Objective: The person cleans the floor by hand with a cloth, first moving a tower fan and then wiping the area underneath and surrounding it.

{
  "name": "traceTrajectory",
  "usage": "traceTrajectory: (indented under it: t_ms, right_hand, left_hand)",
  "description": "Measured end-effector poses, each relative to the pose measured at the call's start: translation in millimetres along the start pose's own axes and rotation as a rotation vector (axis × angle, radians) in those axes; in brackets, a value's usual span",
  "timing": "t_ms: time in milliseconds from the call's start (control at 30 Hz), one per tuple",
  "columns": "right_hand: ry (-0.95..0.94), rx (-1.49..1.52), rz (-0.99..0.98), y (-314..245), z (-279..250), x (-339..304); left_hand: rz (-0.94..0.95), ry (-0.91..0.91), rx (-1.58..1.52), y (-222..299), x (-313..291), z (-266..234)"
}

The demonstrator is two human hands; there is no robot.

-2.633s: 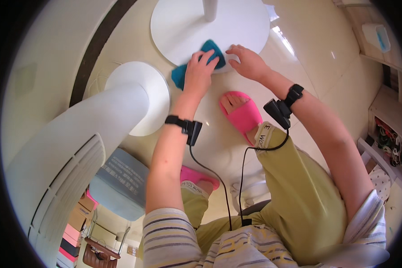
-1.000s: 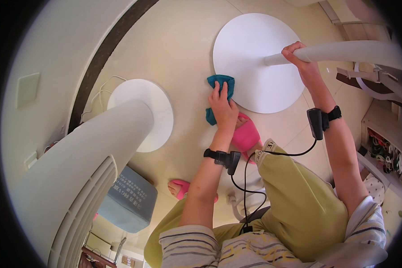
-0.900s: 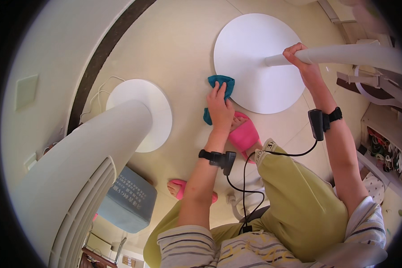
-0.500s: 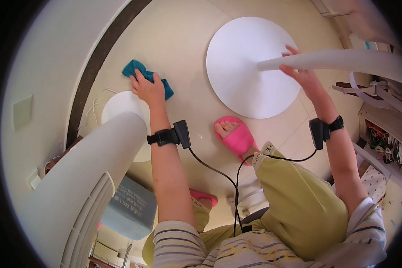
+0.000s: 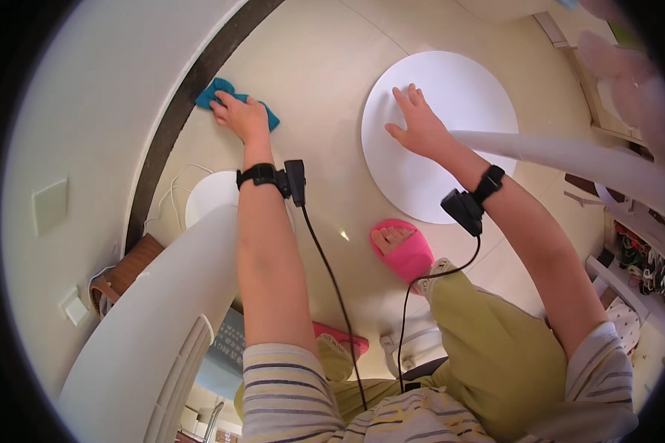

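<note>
My left hand (image 5: 242,118) is down at the floor with bent fingers over a crumpled teal cloth (image 5: 213,91). The cloth lies on the tiles close to the dark baseboard. My right hand (image 5: 419,127) holds nothing; its fingers are spread over a round white base (image 5: 465,81), and I cannot tell whether they touch it. From that base a white post (image 5: 547,150) slants away to the right, partly behind my right forearm.
At left stands a tall white column appliance (image 5: 155,303) on a round foot (image 5: 213,193), with a white cord beside it. A brown box (image 5: 129,269) rests by the wall and a grey-blue box (image 5: 225,343) behind the column. Shelves with shoes (image 5: 635,262) line the right side.
My right hand has let go of the white post and moved left over the base. My left hand and the cloth have shifted farther away, toward the baseboard. The view has also shifted.
</note>
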State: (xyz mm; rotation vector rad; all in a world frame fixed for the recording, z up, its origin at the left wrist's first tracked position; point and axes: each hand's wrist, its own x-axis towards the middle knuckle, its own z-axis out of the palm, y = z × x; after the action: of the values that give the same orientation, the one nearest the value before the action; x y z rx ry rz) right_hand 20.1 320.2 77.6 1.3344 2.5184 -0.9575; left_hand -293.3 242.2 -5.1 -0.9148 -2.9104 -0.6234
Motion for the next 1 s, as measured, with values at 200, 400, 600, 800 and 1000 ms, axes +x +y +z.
traceTrajectory:
  t_ms: [200, 400, 600, 800, 1000]
  right_hand:
    - [-0.208, -0.207, 0.062, -15, 0, 8]
    - [-0.240, -0.234, 0.049, -19, -2, 10]
    - [-0.229, -0.287, 0.043, -13, -12, 9]
    - [-0.214, -0.270, 0.038, -9, -12, 8]
    - [-0.228, -0.260, 0.017, -18, -6, 12]
  left_hand:
    - [0.238, -0.094, -0.162, 28, 29, 22]
    - [0.598, -0.136, -0.393, 61, -3, 12]
    - [0.692, -0.340, -0.581, 54, -98, -25]
    - [0.441, -0.038, -0.530, 25, -71, -37]
    - [0.124, 0.146, -0.066, -12, 21, -2]
